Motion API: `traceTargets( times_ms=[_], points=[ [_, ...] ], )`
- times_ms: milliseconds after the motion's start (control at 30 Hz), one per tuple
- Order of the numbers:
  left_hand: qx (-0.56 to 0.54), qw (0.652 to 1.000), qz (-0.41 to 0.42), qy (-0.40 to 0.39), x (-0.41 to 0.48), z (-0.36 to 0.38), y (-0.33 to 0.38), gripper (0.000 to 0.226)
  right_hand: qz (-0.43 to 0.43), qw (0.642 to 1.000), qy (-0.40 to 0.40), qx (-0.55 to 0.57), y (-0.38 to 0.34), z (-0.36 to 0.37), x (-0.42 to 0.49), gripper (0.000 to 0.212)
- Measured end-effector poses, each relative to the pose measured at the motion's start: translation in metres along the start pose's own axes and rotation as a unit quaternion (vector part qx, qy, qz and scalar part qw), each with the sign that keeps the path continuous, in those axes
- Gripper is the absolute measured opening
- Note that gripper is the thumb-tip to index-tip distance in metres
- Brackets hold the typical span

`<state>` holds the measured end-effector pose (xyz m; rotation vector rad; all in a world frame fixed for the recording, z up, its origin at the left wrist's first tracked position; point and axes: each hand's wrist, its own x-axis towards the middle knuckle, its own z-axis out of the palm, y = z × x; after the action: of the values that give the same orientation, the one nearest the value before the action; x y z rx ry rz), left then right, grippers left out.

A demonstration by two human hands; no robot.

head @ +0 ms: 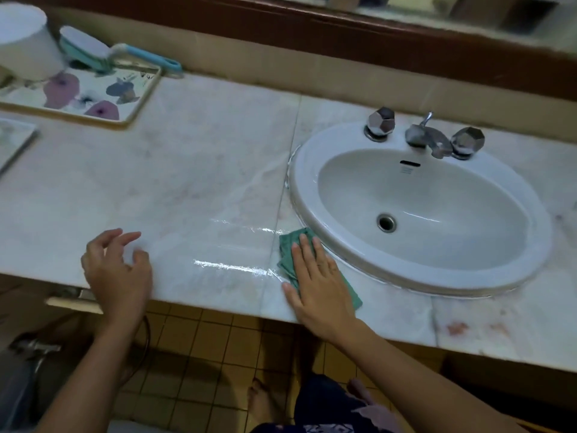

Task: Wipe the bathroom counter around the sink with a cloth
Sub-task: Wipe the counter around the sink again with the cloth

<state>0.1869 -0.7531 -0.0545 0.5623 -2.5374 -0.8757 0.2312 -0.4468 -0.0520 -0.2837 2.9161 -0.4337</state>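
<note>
A green cloth [288,254] lies flat on the pale marble counter [193,170], just left of the front rim of the white oval sink [530,254]. My right hand [318,285] presses down on the cloth with straight, spread fingers, its fingertips close to the sink rim. My left hand [117,270] hovers over the counter's front edge to the left, fingers loosely curled, holding nothing. Wet streaks shine on the marble between the two hands.
A floral tray [125,98] at the back left carries a white cup [25,42] and a blue-handled brush [103,51]. Chrome taps and a spout [426,135] stand behind the basin. Reddish stains [459,328] mark the counter front right. Tiled floor lies below.
</note>
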Motion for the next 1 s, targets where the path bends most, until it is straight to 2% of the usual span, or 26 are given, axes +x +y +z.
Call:
traceTargets(
  times_ms=[133,200,400,567,833,1000],
  points=[
    [0.045,0.998,-0.033,0.008,0.006,0.016,-0.010,0.031,0.027,1.000,0.005,0.010,-0.018,0.001,0.015,0.073],
    [0.061,0.997,-0.037,0.018,0.005,0.019,-0.010,0.032,0.006,1.000,-0.012,0.022,-0.019,-0.006,0.016,0.073],
    [0.050,0.998,-0.037,0.017,0.004,0.016,-0.012,0.032,-0.064,0.996,-0.022,-0.056,0.039,-0.015,-0.003,0.062],
    [0.055,0.998,-0.032,0.024,0.004,0.016,-0.009,0.033,-0.031,0.995,-0.005,-0.097,0.034,-0.014,-0.009,0.062],
    [0.057,0.998,-0.030,0.027,0.007,0.017,-0.014,0.031,-0.008,0.997,0.003,-0.082,0.002,0.000,0.020,0.073],
    [0.058,0.998,-0.032,0.011,0.006,0.015,-0.012,0.029,0.017,0.998,0.027,-0.062,-0.010,0.005,0.033,0.066]
  ],
)
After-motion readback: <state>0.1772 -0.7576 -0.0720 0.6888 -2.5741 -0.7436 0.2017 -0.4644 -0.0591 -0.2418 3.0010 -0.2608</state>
